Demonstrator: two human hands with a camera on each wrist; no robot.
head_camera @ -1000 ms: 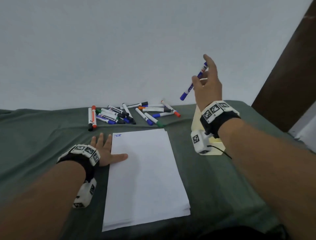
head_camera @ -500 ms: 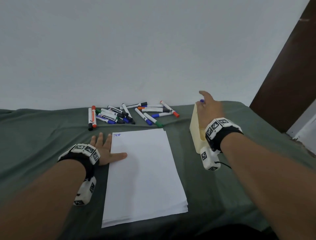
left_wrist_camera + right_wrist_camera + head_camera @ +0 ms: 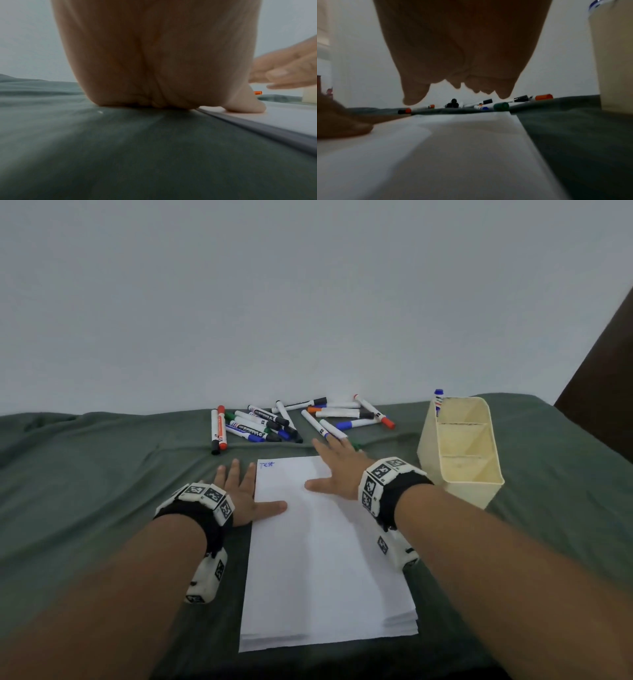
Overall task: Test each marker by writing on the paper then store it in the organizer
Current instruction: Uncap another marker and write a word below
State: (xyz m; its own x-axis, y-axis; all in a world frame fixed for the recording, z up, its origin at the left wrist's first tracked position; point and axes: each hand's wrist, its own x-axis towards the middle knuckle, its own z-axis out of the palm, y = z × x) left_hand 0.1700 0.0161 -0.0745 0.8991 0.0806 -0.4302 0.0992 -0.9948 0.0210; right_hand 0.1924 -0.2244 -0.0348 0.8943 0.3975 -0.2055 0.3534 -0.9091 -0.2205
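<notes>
A stack of white paper [image 3: 325,559] lies on the green cloth, with small blue writing at its top left corner. My left hand [image 3: 245,491] lies flat at the paper's left edge, thumb [image 3: 245,106] pressing on the sheet. My right hand [image 3: 337,465] hovers open over the paper's top right corner, fingers straight and reaching toward the marker pile [image 3: 294,421]. It holds nothing. A blue-capped marker [image 3: 438,400] stands in the far compartment of the cream organizer [image 3: 479,491] at the right. A green-capped marker [image 3: 500,106] lies just beyond my right fingertips.
Several loose markers with black, blue, orange and green caps lie along the wall behind the paper. A black and an orange marker [image 3: 219,431] lie side by side at the pile's left. A dark wooden panel [image 3: 609,371] stands at far right.
My right hand put the blue marker into the organizer, let it go, and swung left over the paper toward the marker pile. The left hand stayed put.
</notes>
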